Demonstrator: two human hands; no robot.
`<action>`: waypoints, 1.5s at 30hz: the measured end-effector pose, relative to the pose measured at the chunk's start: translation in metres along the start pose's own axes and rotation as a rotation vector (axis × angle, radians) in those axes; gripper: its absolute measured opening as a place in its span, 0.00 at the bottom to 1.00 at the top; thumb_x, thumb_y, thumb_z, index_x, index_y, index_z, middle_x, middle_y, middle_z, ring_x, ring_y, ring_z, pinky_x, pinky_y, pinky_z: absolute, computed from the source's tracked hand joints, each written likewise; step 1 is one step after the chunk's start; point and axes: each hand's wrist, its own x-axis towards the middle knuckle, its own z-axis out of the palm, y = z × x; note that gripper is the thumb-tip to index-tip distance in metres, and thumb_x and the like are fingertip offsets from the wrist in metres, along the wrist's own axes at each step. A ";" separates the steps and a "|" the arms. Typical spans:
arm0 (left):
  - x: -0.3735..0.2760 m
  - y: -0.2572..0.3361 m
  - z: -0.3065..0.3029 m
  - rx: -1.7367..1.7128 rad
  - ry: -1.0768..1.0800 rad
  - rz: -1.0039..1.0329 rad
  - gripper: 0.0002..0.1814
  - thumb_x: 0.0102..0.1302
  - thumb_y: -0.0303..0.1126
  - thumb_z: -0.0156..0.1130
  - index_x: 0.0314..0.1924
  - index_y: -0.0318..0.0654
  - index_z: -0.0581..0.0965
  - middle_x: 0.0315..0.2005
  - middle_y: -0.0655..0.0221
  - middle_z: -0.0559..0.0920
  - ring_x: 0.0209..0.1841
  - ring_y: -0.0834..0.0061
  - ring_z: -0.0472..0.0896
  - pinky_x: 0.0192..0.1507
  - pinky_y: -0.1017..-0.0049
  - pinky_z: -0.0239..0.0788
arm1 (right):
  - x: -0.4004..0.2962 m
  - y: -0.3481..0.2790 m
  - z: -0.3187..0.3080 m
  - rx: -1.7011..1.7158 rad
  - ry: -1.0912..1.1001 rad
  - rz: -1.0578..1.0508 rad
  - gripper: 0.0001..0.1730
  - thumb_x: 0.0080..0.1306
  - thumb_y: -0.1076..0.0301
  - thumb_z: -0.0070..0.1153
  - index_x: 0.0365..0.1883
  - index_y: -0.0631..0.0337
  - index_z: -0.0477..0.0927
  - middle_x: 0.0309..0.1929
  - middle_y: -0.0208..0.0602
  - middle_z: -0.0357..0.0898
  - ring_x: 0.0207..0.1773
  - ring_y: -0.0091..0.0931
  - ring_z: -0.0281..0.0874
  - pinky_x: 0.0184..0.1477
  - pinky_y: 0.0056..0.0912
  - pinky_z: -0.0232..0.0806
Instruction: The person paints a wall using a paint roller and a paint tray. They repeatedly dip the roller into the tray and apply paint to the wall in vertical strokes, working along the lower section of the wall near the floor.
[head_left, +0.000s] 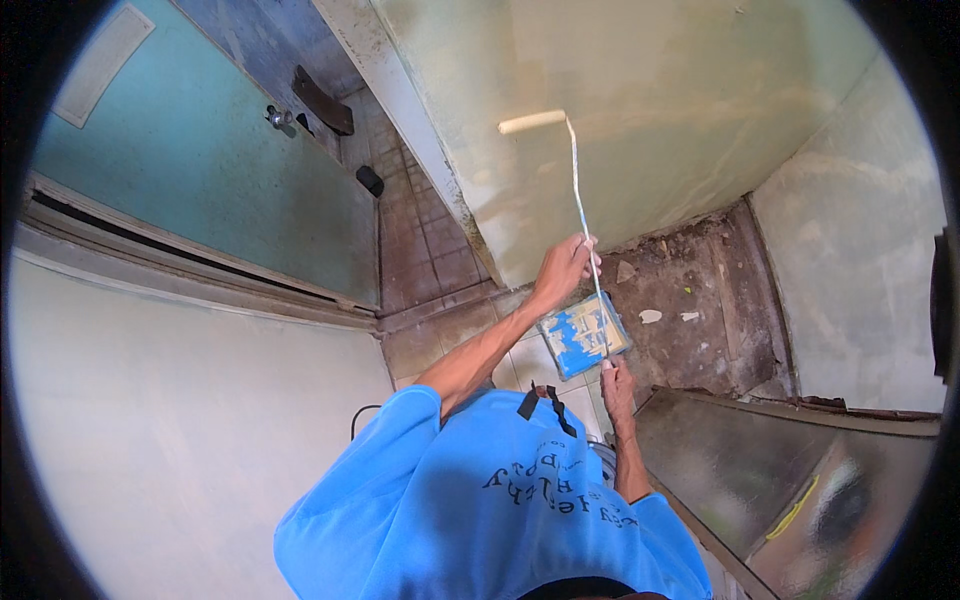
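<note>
A long-handled paint roller (531, 122) with a cream-coloured cover lies against the pale green wall (652, 157), or just in front of it. Its thin rod runs down towards me. My left hand (568, 264) is closed around the middle of the rod. Near the rod's lower end, my right hand (618, 384) grips it with the thumb on top. Beneath the rod, a blue paint tray (574, 365) smeared with cream paint is on the floor tiles.
To the left stands a teal door (225, 157) with a metal knob (279, 117). A tiled floor (420, 232) shows through the doorway. Stained, rough floor (675, 285) with light scraps adjoins the tray. A glossy panel (720, 465) lies at lower right, and a pale wall (847, 210) rises at right.
</note>
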 end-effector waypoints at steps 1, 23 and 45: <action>0.002 0.013 0.001 0.006 0.001 0.024 0.19 0.78 0.39 0.47 0.53 0.29 0.75 0.32 0.64 0.84 0.32 0.75 0.86 0.31 0.79 0.76 | 0.005 -0.011 -0.005 -0.005 0.001 -0.003 0.16 0.71 0.59 0.50 0.43 0.66 0.78 0.19 0.39 0.71 0.24 0.25 0.68 0.29 0.34 0.62; 0.020 -0.056 0.027 -0.066 -0.041 -0.067 0.18 0.76 0.37 0.47 0.48 0.27 0.76 0.31 0.59 0.84 0.31 0.71 0.86 0.29 0.76 0.77 | 0.001 0.011 -0.023 -0.182 0.068 -0.055 0.18 0.72 0.56 0.50 0.42 0.65 0.78 0.18 0.35 0.68 0.23 0.22 0.65 0.28 0.33 0.61; 0.045 0.052 0.033 -0.057 0.002 0.145 0.18 0.78 0.37 0.46 0.52 0.28 0.75 0.30 0.66 0.83 0.32 0.77 0.84 0.33 0.80 0.75 | 0.054 -0.044 -0.045 0.007 0.104 -0.151 0.15 0.73 0.60 0.48 0.40 0.63 0.77 0.20 0.25 0.66 0.23 0.17 0.62 0.25 0.26 0.57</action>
